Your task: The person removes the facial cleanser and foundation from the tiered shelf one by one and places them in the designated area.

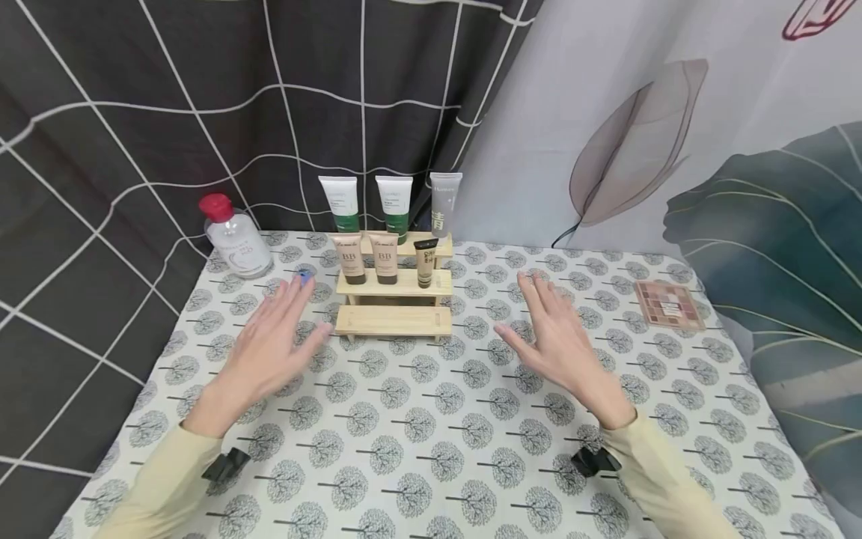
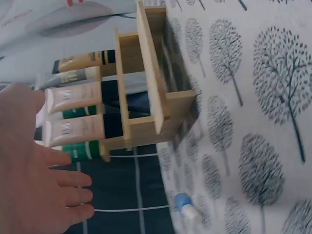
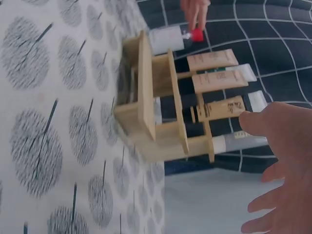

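Note:
My left hand (image 1: 266, 340) hovers left of a three-step wooden rack (image 1: 393, 320), fingers extended and holding nothing. Just beyond its fingertips is a small blue-and-white item (image 2: 187, 207), largely hidden in the head view. To the rack's right, my right hand (image 1: 559, 344) is likewise spread and holds nothing. Two white-and-green tubes (image 1: 339, 202) and a grey tube (image 1: 444, 202) stand on the top step. On the middle step are two beige BB tubes (image 1: 349, 258) and a small gold tube with a black cap (image 1: 425, 262). The lowest step is bare.
A clear bottle with a red cap (image 1: 239, 243) stands at the back left. On the right lies an eyeshadow palette (image 1: 670, 305). Behind the tree-patterned tabletop (image 1: 431, 464) hang a dark grid curtain (image 1: 222, 142) and a pale leaf-printed one (image 1: 525, 150).

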Available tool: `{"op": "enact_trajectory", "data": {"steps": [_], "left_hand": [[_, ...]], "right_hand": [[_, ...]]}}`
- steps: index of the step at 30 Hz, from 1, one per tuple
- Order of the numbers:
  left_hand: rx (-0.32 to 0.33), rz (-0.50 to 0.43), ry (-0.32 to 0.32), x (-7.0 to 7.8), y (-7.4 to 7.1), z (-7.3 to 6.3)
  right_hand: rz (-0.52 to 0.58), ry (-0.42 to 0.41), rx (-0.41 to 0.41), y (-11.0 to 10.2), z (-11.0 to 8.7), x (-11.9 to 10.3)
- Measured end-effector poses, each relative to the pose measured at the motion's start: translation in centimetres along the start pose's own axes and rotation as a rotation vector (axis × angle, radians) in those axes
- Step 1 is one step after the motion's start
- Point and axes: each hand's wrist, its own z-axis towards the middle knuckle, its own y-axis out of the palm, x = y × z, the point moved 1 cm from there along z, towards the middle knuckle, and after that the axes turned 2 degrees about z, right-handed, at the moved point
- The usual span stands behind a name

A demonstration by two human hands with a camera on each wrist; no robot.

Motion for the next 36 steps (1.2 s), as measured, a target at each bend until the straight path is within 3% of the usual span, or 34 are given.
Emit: {"op": "enact_trajectory", "data": {"steps": [6, 12, 22, 28, 36], "left_hand": [[-0.002, -0.157, -0.081, -0.2, 1.7, 1.4], [0.015, -0.304, -0.112, -0.3, 3.8, 2.6], [-0.057, -0.539, -0.202, -1.9, 7.3, 4.2], [-0.093, -0.666, -0.246, -2.4, 8.5, 5.1], [-0.082, -0.662, -0.247, -2.3, 9.5, 6.2]], "right_hand": [[0.235, 0.006, 0.02, 1.7, 2.6, -1.8], [0.474, 0.012, 0.105, 3.8, 4.8, -2.6], [0.635, -0.027, 0.15, 7.0, 7.9, -4.7], [0.778, 0.035, 0.137, 8.4, 10.1, -5.3], [0.865, 0.085, 0.133, 9.5, 11.2, -5.5]]}}
